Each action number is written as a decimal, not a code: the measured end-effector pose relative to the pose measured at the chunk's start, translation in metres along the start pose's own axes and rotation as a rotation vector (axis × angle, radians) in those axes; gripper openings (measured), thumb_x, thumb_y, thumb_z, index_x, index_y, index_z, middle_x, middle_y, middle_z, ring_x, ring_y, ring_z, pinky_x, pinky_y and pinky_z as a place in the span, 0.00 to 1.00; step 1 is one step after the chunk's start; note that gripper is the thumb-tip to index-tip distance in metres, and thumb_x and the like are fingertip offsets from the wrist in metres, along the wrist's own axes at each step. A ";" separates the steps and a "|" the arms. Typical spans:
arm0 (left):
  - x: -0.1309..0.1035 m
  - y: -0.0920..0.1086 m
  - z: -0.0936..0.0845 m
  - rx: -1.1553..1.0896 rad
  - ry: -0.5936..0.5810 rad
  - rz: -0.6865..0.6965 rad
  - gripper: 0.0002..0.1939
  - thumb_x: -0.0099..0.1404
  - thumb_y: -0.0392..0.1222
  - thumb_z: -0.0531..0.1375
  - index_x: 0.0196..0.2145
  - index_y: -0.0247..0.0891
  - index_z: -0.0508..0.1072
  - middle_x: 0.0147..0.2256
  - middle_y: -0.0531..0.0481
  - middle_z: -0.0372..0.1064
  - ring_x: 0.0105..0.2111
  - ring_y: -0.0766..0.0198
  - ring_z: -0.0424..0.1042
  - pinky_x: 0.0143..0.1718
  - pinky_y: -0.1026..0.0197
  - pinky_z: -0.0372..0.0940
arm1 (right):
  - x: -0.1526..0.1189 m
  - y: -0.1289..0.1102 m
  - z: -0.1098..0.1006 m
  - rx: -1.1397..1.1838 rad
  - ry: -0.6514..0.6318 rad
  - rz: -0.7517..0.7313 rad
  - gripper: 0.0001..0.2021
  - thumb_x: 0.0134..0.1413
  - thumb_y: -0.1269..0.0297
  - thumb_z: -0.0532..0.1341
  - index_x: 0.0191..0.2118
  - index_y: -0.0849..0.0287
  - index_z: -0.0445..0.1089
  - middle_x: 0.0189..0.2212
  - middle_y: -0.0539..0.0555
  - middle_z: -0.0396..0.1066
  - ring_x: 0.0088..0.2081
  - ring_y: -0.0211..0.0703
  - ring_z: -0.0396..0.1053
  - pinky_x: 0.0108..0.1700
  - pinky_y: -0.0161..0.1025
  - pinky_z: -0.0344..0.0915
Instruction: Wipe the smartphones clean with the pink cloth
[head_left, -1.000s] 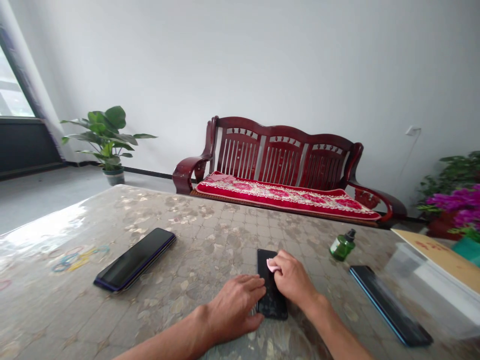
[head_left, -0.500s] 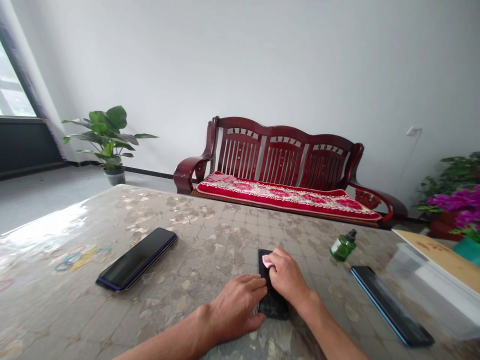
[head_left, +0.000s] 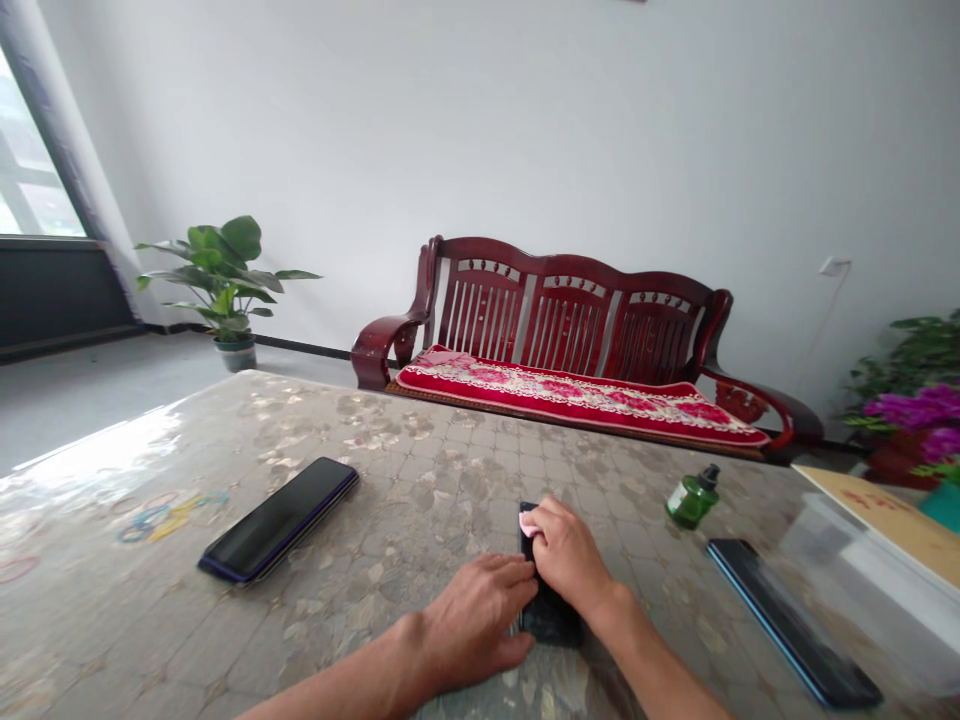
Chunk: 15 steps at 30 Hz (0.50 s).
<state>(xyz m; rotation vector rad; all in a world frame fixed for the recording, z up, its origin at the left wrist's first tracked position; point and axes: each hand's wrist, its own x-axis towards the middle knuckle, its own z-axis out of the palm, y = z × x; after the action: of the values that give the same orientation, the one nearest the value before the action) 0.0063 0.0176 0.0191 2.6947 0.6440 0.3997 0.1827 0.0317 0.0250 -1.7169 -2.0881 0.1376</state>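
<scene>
2 bare hands met at the black phone (head_left: pixel 556 615), which lay on the counter (head_left: pixel 405 500) under them: the left hand (head_left: pixel 480 615), fingers extended and thumb apart, rested against its left edge, and the right hand (head_left: pixel 566 550) pinched a pink cloth (head_left: pixel 529 525) at its far end. Too hard a push with the cloth, against so light a brace, could have skidded the phone across the glossy surface. Right of the hands, the green bottle's (head_left: pixel 691 502) label and the tan board's (head_left: pixel 885 518) reddish marks were unreadable.
</scene>
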 end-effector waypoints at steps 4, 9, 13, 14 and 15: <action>0.000 0.000 -0.001 -0.011 -0.014 0.011 0.14 0.62 0.41 0.59 0.46 0.41 0.68 0.49 0.46 0.71 0.51 0.54 0.69 0.57 0.55 0.61 | -0.009 -0.002 -0.004 -0.002 -0.061 -0.060 0.15 0.46 0.82 0.54 0.26 0.55 0.72 0.29 0.50 0.68 0.34 0.37 0.67 0.36 0.31 0.57; 0.000 0.000 -0.001 0.007 -0.013 0.006 0.16 0.62 0.41 0.59 0.48 0.42 0.68 0.49 0.46 0.71 0.52 0.52 0.69 0.57 0.54 0.61 | -0.004 0.004 -0.003 0.030 -0.053 -0.032 0.15 0.49 0.81 0.53 0.29 0.55 0.73 0.31 0.51 0.70 0.36 0.38 0.68 0.38 0.31 0.58; -0.001 0.000 0.000 0.014 0.003 -0.001 0.14 0.61 0.40 0.59 0.46 0.41 0.69 0.49 0.45 0.71 0.51 0.52 0.69 0.56 0.54 0.62 | 0.006 0.008 0.000 0.006 -0.005 -0.005 0.17 0.52 0.81 0.51 0.34 0.56 0.74 0.34 0.53 0.71 0.39 0.39 0.69 0.41 0.31 0.59; -0.001 0.000 0.001 0.011 0.006 -0.002 0.13 0.61 0.40 0.59 0.45 0.41 0.69 0.48 0.45 0.71 0.50 0.52 0.70 0.55 0.54 0.62 | 0.006 0.008 0.000 -0.010 -0.007 -0.004 0.17 0.52 0.81 0.51 0.33 0.56 0.74 0.34 0.53 0.71 0.38 0.39 0.69 0.40 0.31 0.59; -0.001 0.000 0.000 0.005 0.006 -0.003 0.13 0.61 0.40 0.59 0.45 0.41 0.69 0.47 0.46 0.71 0.50 0.53 0.70 0.55 0.55 0.63 | 0.004 0.008 -0.001 -0.031 -0.014 -0.003 0.16 0.51 0.81 0.52 0.32 0.56 0.73 0.33 0.52 0.71 0.37 0.39 0.68 0.39 0.31 0.58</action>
<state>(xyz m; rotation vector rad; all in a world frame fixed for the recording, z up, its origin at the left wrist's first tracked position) 0.0058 0.0171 0.0185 2.6982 0.6519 0.4057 0.1893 0.0370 0.0242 -1.7351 -2.1136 0.1178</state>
